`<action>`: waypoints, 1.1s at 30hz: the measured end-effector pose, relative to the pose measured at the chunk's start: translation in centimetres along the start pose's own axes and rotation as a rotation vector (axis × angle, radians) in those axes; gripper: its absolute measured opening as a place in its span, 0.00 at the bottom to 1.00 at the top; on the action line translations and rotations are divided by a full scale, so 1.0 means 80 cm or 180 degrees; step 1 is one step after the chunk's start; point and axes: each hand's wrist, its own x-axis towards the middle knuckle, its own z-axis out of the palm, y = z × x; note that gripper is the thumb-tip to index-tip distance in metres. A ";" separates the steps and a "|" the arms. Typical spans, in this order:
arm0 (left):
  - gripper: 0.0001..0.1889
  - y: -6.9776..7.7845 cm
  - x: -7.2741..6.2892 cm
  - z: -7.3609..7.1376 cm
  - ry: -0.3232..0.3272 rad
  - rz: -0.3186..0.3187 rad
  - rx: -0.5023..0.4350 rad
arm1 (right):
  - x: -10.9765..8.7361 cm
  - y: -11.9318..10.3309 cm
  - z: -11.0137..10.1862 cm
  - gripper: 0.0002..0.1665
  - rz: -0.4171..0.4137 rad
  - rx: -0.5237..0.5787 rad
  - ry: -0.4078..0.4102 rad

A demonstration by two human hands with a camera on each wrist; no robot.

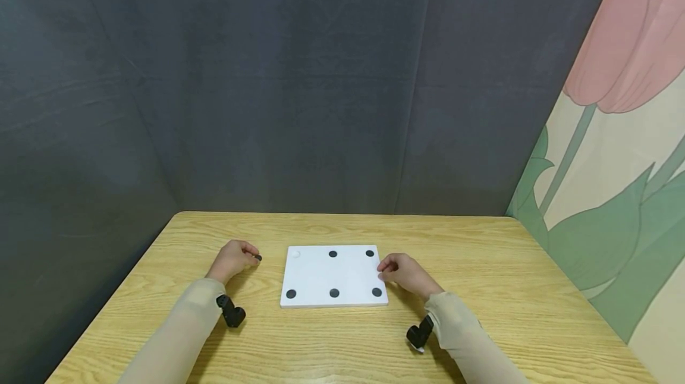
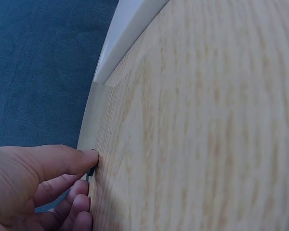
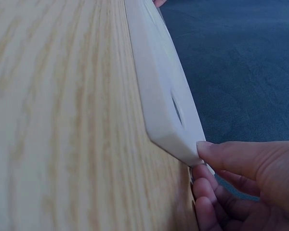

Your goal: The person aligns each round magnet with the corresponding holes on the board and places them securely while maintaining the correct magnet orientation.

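A flat white board [image 1: 316,274] lies on the table, with several black discs set near its edges, such as the top middle disc [image 1: 333,254]. At its top left corner is a pale round spot [image 1: 297,254] with no black in it. Left of the board, my left hand [image 1: 233,260] pinches a small black disc [image 1: 258,258] between thumb and fingers, low over the wood. In the left wrist view the fingers mostly hide that disc [image 2: 91,171]. My right hand [image 1: 408,274] grips the board's right edge, thumb on top and curled fingers against the side.
The wooden table [image 1: 321,342] carries the board near its middle. Behind it hangs a dark grey curtain [image 1: 299,87]. A wall with a painted tulip [image 1: 615,45] stands at the right. Each wrist wears a black camera, such as the left one [image 1: 232,312].
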 end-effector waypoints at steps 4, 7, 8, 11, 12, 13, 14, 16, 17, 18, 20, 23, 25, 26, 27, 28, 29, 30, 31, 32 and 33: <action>0.08 0.000 -0.001 0.000 0.0003 -0.0001 -0.0040 | -0.002 -0.001 -0.001 0.04 -0.0029 -0.0003 -0.0020; 0.08 0.001 -0.004 0.000 0.0007 0.0021 -0.0069 | -0.002 -0.001 -0.002 0.04 -0.0050 0.0001 -0.0033; 0.08 0.002 -0.005 -0.001 0.0006 0.0034 -0.0081 | -0.002 -0.001 -0.002 0.04 -0.0057 -0.0002 -0.0033; 0.07 0.003 -0.007 -0.002 0.0008 0.0069 -0.0085 | -0.001 0.000 -0.001 0.04 -0.0056 0.0007 -0.0022; 0.07 0.004 -0.007 -0.002 0.0006 0.0072 -0.0086 | 0.000 0.001 0.000 0.04 -0.0062 0.0001 -0.0017; 0.07 0.004 -0.008 -0.002 0.0004 0.0069 -0.0085 | 0.000 0.001 0.000 0.03 -0.0066 -0.0002 -0.0014; 0.07 0.004 -0.008 -0.002 0.0003 0.0071 -0.0077 | 0.000 0.002 0.000 0.03 -0.0070 -0.0006 -0.0009; 0.07 0.004 -0.007 -0.002 0.0006 0.0043 -0.0065 | 0.001 0.003 0.000 0.03 -0.0080 -0.0019 -0.0005; 0.07 0.004 -0.007 -0.001 0.0008 0.0030 -0.0060 | 0.001 0.003 0.000 0.03 -0.0089 -0.0028 -0.0002; 0.07 0.004 -0.007 -0.001 0.0005 0.0023 -0.0057 | 0.002 0.003 0.001 0.03 -0.0098 -0.0040 -0.0003; 0.07 0.004 -0.006 -0.001 0.0002 0.0015 -0.0046 | 0.001 0.004 0.001 0.03 -0.0095 -0.0042 0.0000; 0.07 0.004 -0.006 0.000 0.0002 0.0000 -0.0048 | 0.001 0.004 0.001 0.03 -0.0089 -0.0058 0.0005; 0.08 0.004 -0.005 0.000 0.0000 0.0015 -0.0048 | 0.001 0.003 0.001 0.03 -0.0075 -0.0067 0.0011; 0.08 0.003 -0.005 0.000 0.0002 0.0017 -0.0047 | 0.001 0.003 0.001 0.03 -0.0067 -0.0079 0.0014; 0.08 0.004 -0.005 0.000 0.0011 0.0012 -0.0048 | 0.001 0.002 0.001 0.03 -0.0064 -0.0093 0.0015; 0.08 0.003 -0.004 0.000 0.0014 0.0021 -0.0042 | 0.002 0.002 0.001 0.03 -0.0056 -0.0097 0.0015; 0.07 0.003 -0.004 0.000 0.0014 0.0026 -0.0033 | 0.001 0.002 0.001 0.03 -0.0059 -0.0113 0.0016; 0.07 0.003 -0.004 0.000 0.0014 0.0029 -0.0028 | 0.001 0.002 0.001 0.03 -0.0052 -0.0114 0.0017; 0.07 0.003 -0.004 -0.001 0.0017 0.0028 -0.0021 | 0.001 0.002 0.001 0.03 -0.0044 -0.0116 0.0016; 0.07 0.004 -0.004 -0.001 0.0017 0.0019 -0.0017 | 0.001 0.001 0.001 0.03 -0.0040 -0.0119 0.0014; 0.07 0.004 -0.004 -0.001 0.0013 0.0016 -0.0014 | 0.001 0.001 0.001 0.03 -0.0045 -0.0123 0.0012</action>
